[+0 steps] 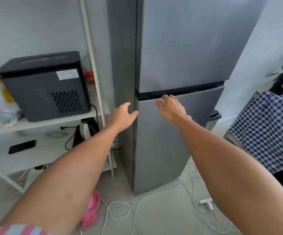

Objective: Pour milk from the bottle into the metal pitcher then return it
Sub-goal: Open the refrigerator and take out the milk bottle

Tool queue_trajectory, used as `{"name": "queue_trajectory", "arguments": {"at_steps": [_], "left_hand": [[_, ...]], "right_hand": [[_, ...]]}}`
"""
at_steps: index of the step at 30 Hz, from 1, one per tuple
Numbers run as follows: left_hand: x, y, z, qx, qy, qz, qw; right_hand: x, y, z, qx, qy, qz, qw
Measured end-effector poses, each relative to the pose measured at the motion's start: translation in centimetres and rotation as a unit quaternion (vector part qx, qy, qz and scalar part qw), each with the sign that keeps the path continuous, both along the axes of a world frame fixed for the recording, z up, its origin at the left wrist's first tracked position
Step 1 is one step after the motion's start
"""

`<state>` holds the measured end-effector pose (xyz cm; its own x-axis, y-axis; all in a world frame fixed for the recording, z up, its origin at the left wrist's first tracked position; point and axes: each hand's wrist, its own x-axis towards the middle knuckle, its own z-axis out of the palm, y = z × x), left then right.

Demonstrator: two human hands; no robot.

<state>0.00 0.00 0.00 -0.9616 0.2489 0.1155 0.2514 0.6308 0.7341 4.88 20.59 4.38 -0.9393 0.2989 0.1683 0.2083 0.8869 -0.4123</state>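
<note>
Both hands empty, fingers apart: right hand (170, 107) at the lower door (174, 141) top groove, the hold for a stiff pull; left hand (123, 116) beside its edge.

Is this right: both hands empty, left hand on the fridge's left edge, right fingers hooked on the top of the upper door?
Not quite. In the head view the right hand has its fingers at the top edge of the lower door, in the dark gap beneath the upper door, not on top of it. The rest holds: both hands are empty, and the left hand is at the fridge's left edge.
</note>
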Motion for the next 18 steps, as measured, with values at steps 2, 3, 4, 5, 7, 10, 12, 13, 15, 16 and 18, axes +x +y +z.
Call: {"name": "queue_trajectory", "arguments": {"at_steps": [2, 3, 4, 5, 7, 10, 12, 13, 15, 16, 18], "left_hand": [[-1.1, 0.4, -1.0, 0.005, -0.016, -0.017, 1.0], [-1.7, 0.7, -1.7, 0.004, -0.031, -0.028, 0.999], [-2.3, 1.0, -2.5, 0.007, -0.044, -0.039, 0.998], [-2.8, 1.4, -3.1, 0.016, -0.054, -0.042, 0.998], [-3.7, 2.3, -4.1, 0.045, -0.062, -0.041, 0.996], [-4.7, 3.3, -5.6, 0.084, -0.064, -0.022, 0.994], [-5.4, 3.9, -6.6, 0.115, -0.069, -0.008, 0.991], [-5.9, 4.1, -7.1, 0.132, -0.068, -0.001, 0.989], [-6.1, 4.4, -7.3, 0.165, -0.072, 0.003, 0.984], [-6.3, 4.4, -7.6, 0.181, -0.076, 0.003, 0.981], [-6.3, 4.6, -7.8, 0.209, -0.09, -0.008, 0.974]], "right_hand": [[-0.9, -0.3, -0.5, -0.014, -0.002, -0.006, 1.0], [-1.4, -0.4, -0.9, -0.019, -0.005, -0.004, 1.0], [-1.8, -0.5, -1.2, -0.026, -0.009, 0.003, 1.0], [-2.3, -0.6, -1.5, -0.034, -0.009, 0.006, 0.999], [-3.4, -0.4, -1.9, -0.057, -0.006, 0.003, 0.998], [-5.1, -0.2, -2.4, -0.123, 0.021, 0.009, 0.992], [-6.2, 0.0, -2.7, -0.158, 0.061, 0.013, 0.985], [-6.7, 0.1, -2.9, -0.171, 0.077, 0.013, 0.982], [-7.4, 0.4, -3.4, -0.213, 0.097, 0.006, 0.972], [-7.6, 0.5, -3.7, -0.244, 0.109, 0.005, 0.964], [-7.9, 0.7, -4.2, -0.276, 0.124, 0.0, 0.953]]}}
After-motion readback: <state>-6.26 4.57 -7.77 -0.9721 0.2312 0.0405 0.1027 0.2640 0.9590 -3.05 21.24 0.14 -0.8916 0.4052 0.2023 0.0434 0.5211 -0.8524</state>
